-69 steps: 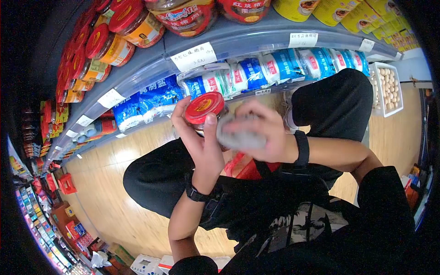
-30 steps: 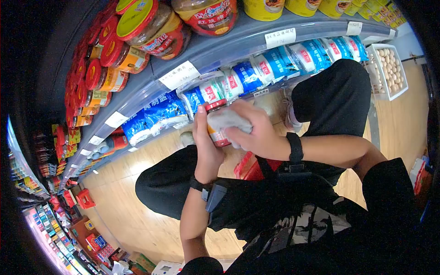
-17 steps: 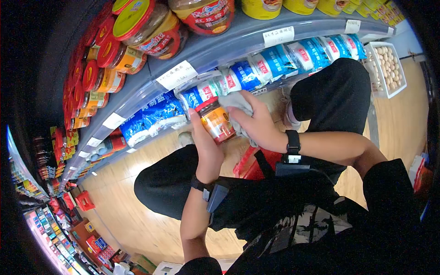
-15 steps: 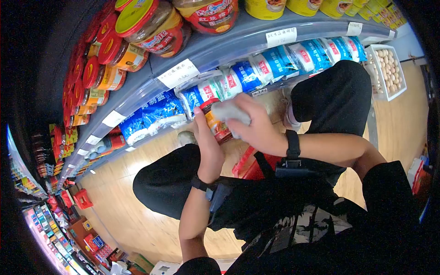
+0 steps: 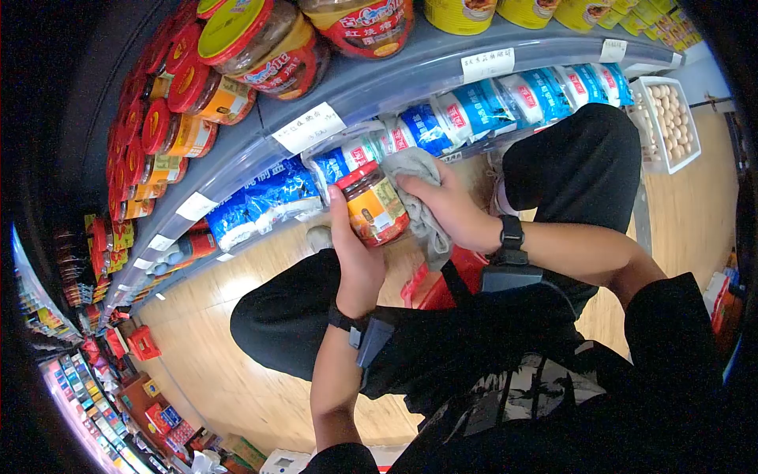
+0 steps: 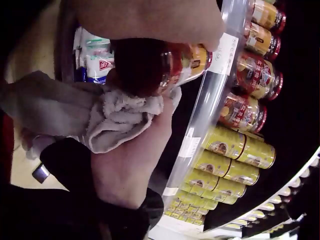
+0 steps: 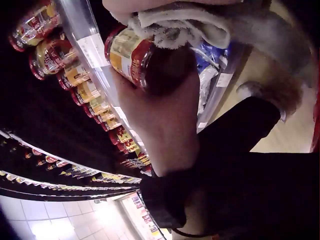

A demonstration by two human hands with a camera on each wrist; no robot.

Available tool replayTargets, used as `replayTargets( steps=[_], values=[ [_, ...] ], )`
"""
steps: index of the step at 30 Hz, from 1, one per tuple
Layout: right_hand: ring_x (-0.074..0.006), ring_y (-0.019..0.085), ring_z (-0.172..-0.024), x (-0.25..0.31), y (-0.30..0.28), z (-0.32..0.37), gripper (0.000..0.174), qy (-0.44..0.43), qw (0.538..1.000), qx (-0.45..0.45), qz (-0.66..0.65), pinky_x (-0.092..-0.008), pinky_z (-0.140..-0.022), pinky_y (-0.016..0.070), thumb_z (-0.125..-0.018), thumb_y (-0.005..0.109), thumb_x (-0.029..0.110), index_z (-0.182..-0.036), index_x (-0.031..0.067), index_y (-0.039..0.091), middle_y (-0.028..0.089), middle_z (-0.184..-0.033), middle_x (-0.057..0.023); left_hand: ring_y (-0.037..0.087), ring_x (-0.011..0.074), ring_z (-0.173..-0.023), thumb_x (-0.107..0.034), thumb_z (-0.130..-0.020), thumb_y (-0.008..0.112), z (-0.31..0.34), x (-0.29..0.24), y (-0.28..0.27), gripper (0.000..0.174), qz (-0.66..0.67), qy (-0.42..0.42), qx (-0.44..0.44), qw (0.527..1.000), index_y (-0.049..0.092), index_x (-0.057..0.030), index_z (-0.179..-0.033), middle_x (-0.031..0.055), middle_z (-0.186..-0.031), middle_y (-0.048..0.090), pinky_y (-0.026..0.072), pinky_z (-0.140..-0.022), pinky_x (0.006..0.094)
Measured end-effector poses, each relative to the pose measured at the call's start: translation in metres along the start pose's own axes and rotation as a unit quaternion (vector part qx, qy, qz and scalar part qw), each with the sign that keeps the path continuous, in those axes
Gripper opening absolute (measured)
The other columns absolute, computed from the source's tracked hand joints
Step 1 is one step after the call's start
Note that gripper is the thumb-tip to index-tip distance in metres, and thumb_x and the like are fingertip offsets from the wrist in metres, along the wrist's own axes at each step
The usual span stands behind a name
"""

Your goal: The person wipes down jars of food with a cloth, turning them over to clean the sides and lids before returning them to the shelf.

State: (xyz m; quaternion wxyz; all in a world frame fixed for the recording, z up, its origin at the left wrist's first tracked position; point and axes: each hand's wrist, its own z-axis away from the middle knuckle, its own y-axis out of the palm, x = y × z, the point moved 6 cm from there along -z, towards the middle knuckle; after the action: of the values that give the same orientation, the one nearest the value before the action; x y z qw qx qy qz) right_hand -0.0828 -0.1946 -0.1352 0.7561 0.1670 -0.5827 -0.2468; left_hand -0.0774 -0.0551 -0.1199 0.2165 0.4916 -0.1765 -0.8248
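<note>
Glass jar (image 5: 373, 207) x1, red-lidded, reddish-brown paste inside, tilted in front of shelf (image 5: 410, 67) | hands x2: left hand (image 5: 355, 257) curled round jar, right hand (image 5: 446, 207) clutching cloth (image 5: 422, 197) x1 (grey, bunched) against jar side | white basket (image 5: 641, 134) x1, eggs (image 5: 671, 126) inside | blue-white bags (image 5: 474, 110), one row, uncounted

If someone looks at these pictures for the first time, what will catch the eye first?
First comes the jar with a red lid and orange label at the centre. The left hand grips it while the right hand holds a grey cloth against its side. Next come the rows of red-lidded jars on the shelf above, with blue-and-white bags under it.
</note>
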Motion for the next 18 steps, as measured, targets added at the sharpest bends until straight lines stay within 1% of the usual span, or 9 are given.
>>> replayTargets(
  steps=[4,6,7,9,10,12,14,16,18],
  values=[
    [-0.0118,0.062,-0.099,0.004,0.0,0.001,0.032,0.019,0.999,0.02,0.037,-0.0289,-0.085,0.0513,-0.093,0.065,0.014,-0.12,-0.001,0.061,0.068,-0.112,-0.0087,0.065,0.0197,-0.103,-0.049,-0.102,0.045,-0.006,0.005,-0.016,0.051,-0.009,-0.008,-0.018,1.0,0.054,-0.0048,-0.126,0.009,-0.116,0.064,0.0532,-0.09,0.0374],
    [-0.0181,0.064,-0.098,0.012,0.007,0.007,0.03,-0.014,0.98,0.043,0.192,-0.033,-0.083,0.0516,-0.087,0.069,0.014,-0.114,0.0015,0.064,0.067,-0.109,-0.0104,0.065,0.0186,-0.1,-0.049,-0.103,0.044,-0.003,0.003,-0.013,0.05,-0.021,-0.003,-0.021,1.0,0.054,-0.0046,-0.125,0.0086,-0.115,0.064,0.0548,-0.086,0.0366],
    [-0.0181,0.064,-0.098,0.013,0.007,0.008,0.03,-0.013,0.98,0.045,0.193,-0.033,-0.083,0.0516,-0.087,0.069,0.014,-0.114,0.0015,0.064,0.067,-0.109,-0.0104,0.065,0.0186,-0.1,-0.049,-0.103,0.044,-0.002,0.004,-0.012,0.05,-0.019,-0.002,-0.023,1.0,0.054,-0.0046,-0.125,0.0086,-0.115,0.064,0.0548,-0.086,0.0366],
    [-0.0283,0.062,-0.095,0.04,0.026,0.02,0.032,-0.273,0.861,0.115,0.412,-0.0378,-0.083,0.0511,-0.079,0.072,0.013,-0.108,0.0025,0.065,0.062,-0.102,-0.0124,0.064,0.0175,-0.1,-0.049,-0.103,0.044,-0.002,0.006,-0.01,0.05,-0.04,-0.004,-0.026,0.999,0.054,-0.0055,-0.125,0.0078,-0.113,0.064,0.0547,-0.086,0.0348],
    [-0.0283,0.062,-0.095,0.044,0.028,0.021,0.032,-0.273,0.861,0.115,0.413,-0.0378,-0.083,0.0511,-0.079,0.072,0.013,-0.108,0.0025,0.065,0.062,-0.102,-0.0124,0.063,0.0136,-0.095,-0.048,-0.102,0.048,0.0,0.006,-0.01,0.045,-0.05,-0.027,-0.03,0.998,0.056,-0.0074,-0.119,0.0046,-0.106,0.062,0.0529,-0.081,0.03],
    [-0.0357,0.059,-0.094,0.052,0.046,0.034,0.035,-0.364,0.787,0.207,0.452,-0.0401,-0.083,0.0506,-0.075,0.073,0.012,-0.108,0.0025,0.065,0.058,-0.098,-0.0134,0.061,0.0118,-0.092,-0.046,-0.101,0.05,-0.005,0.008,-0.013,0.041,-0.058,0.006,-0.019,0.998,0.056,-0.0081,-0.116,0.0031,-0.102,0.061,0.0512,-0.078,0.0279],
    [-0.0359,0.059,-0.094,0.051,0.05,0.037,0.035,-0.376,0.779,0.218,0.452,-0.0402,-0.083,0.0505,-0.075,0.073,0.012,-0.108,0.0028,0.065,0.058,-0.098,-0.0135,0.057,0.0083,-0.086,-0.042,-0.1,0.056,-0.002,0.006,-0.012,0.033,-0.064,0.048,-0.026,0.996,0.055,-0.0095,-0.106,0.0005,-0.094,0.057,0.0467,-0.072,0.0247],
    [-0.036,0.059,-0.093,0.048,0.052,0.04,0.035,-0.388,0.771,0.226,0.452,-0.0403,-0.084,0.0505,-0.075,0.073,0.012,-0.109,0.0032,0.065,0.058,-0.098,-0.0137,0.057,0.0092,-0.087,-0.042,-0.1,0.055,0.0,0.006,-0.016,0.034,-0.075,0.045,-0.048,0.995,0.055,-0.0091,-0.108,0.0012,-0.096,0.058,0.0475,-0.073,0.0257],
    [-0.0289,0.062,-0.094,0.039,0.033,0.026,0.032,-0.262,0.877,0.127,0.383,-0.0376,-0.084,0.0507,-0.081,0.071,0.013,-0.112,0.004,0.064,0.061,-0.102,-0.0113,0.058,0.0102,-0.087,-0.042,-0.101,0.053,-0.002,0.007,-0.019,0.035,-0.087,0.04,-0.068,0.993,0.055,-0.0088,-0.11,0.002,-0.098,0.059,0.0483,-0.074,0.0266]
  ],
)
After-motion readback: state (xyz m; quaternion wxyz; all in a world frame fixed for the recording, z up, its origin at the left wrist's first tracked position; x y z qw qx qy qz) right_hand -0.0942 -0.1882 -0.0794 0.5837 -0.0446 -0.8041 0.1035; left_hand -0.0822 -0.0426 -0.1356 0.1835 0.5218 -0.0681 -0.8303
